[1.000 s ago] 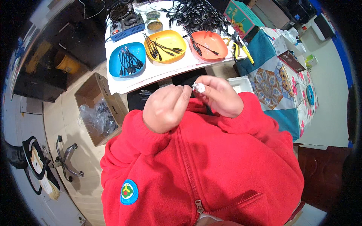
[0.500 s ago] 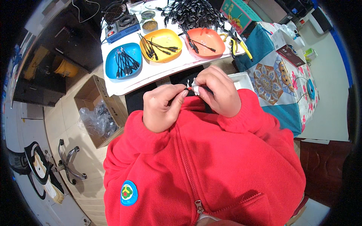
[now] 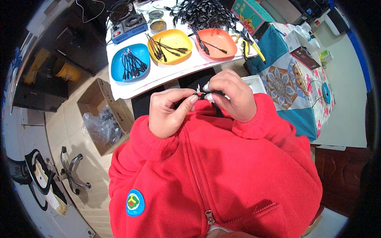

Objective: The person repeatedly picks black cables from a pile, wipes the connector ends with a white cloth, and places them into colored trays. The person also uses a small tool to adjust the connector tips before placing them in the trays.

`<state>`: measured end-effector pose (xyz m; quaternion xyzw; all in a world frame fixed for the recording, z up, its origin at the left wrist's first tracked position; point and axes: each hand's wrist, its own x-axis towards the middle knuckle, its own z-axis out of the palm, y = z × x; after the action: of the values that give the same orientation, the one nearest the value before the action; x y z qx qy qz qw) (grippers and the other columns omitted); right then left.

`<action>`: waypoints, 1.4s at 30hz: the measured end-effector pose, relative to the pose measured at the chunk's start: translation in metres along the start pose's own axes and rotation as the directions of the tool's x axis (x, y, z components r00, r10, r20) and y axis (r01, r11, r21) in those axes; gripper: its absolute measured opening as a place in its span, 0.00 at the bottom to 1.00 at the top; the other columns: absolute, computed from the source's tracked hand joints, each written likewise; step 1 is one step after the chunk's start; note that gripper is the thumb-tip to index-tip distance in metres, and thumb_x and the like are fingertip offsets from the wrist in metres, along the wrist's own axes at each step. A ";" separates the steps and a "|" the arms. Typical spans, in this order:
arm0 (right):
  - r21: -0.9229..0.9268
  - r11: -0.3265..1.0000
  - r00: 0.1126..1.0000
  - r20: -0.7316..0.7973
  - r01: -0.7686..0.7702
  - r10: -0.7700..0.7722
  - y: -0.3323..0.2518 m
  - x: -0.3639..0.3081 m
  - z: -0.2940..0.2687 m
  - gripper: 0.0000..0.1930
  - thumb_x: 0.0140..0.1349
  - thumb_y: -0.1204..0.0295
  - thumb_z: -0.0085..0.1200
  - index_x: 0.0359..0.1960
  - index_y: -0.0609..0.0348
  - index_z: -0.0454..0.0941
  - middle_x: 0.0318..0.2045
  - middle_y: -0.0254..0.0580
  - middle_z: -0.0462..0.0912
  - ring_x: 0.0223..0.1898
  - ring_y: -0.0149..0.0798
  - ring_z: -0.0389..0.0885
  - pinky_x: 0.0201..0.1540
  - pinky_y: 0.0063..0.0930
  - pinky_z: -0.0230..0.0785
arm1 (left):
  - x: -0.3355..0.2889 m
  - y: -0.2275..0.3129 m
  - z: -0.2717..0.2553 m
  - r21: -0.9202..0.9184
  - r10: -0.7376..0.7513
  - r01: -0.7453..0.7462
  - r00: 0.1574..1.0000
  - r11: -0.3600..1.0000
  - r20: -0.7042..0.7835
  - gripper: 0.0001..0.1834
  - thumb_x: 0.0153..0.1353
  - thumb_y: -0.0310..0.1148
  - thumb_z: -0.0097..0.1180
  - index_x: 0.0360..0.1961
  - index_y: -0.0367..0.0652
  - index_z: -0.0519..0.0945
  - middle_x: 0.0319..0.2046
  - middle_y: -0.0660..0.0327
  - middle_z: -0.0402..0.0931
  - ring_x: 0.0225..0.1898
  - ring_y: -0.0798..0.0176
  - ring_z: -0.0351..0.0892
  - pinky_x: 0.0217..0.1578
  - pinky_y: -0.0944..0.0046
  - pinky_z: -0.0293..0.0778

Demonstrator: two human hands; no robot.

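Close to my chest, my left hand (image 3: 171,109) is closed, its thumb and forefinger pinching a thin black cable (image 3: 195,95). Short stripped wires (image 3: 199,91), white and red, stick out past those fingertips. To their right is my right hand (image 3: 232,97), with white wrapping on its thumb and forefinger tips. That thumb and forefinger stand a little apart beside the wire ends, and I see nothing gripped between them. Most of the cable is hidden by my hands and sleeves.
On the white table (image 3: 158,75) are a blue tray (image 3: 115,68), a yellow tray (image 3: 184,39) and an orange tray (image 3: 226,37), all holding short black cables. Pliers (image 3: 247,45), a cable heap (image 3: 204,14) and a blue soldering unit (image 3: 129,33) lie behind. A cardboard box (image 3: 95,95) sits left.
My right thumb and forefinger have parted and drawn slightly away from the wires, which now show more clearly. The left hand keeps its pinch.
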<state>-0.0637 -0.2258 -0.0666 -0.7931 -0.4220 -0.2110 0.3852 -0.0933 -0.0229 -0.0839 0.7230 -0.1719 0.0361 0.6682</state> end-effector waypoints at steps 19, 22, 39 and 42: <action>0.174 0.979 0.981 0.138 0.110 -0.134 -0.003 0.009 -0.007 0.10 0.49 0.80 0.58 0.35 0.60 0.74 0.32 0.42 0.77 0.34 0.45 0.77 0.36 0.33 0.71 | -0.003 0.000 -0.010 -0.468 -0.127 0.263 0.945 0.844 0.302 0.07 0.60 0.23 0.57 0.38 0.31 0.80 0.28 0.61 0.79 0.27 0.73 0.74 0.30 0.73 0.70; 0.230 0.973 0.989 0.135 0.032 -0.065 -0.008 0.001 -0.010 0.09 0.49 0.81 0.58 0.33 0.60 0.74 0.30 0.44 0.77 0.33 0.47 0.77 0.35 0.34 0.70 | -0.007 0.001 -0.007 -0.467 -0.100 0.235 0.950 0.852 0.295 0.08 0.60 0.22 0.57 0.40 0.32 0.80 0.29 0.60 0.79 0.27 0.73 0.73 0.30 0.73 0.70; 0.135 0.981 0.991 -0.027 0.136 -0.134 0.002 -0.009 -0.011 0.18 0.47 0.79 0.63 0.42 0.60 0.76 0.37 0.43 0.79 0.38 0.44 0.79 0.39 0.33 0.73 | -0.009 -0.010 0.007 -0.660 -0.110 0.223 0.972 0.717 0.208 0.07 0.58 0.22 0.58 0.37 0.30 0.79 0.24 0.60 0.76 0.23 0.71 0.71 0.25 0.73 0.66; 0.224 0.959 0.984 -0.012 0.173 -0.175 0.002 0.003 -0.005 0.14 0.48 0.79 0.62 0.38 0.61 0.75 0.35 0.42 0.78 0.36 0.43 0.78 0.36 0.31 0.72 | -0.007 -0.009 0.005 -0.635 -0.117 0.231 0.969 0.737 0.216 0.07 0.58 0.22 0.58 0.37 0.30 0.79 0.24 0.61 0.76 0.24 0.72 0.71 0.25 0.73 0.66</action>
<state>-0.0602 -0.2291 -0.0626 -0.7051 -0.5128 -0.1920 0.4507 -0.0980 -0.0255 -0.0946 0.4561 -0.1586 -0.1478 0.8631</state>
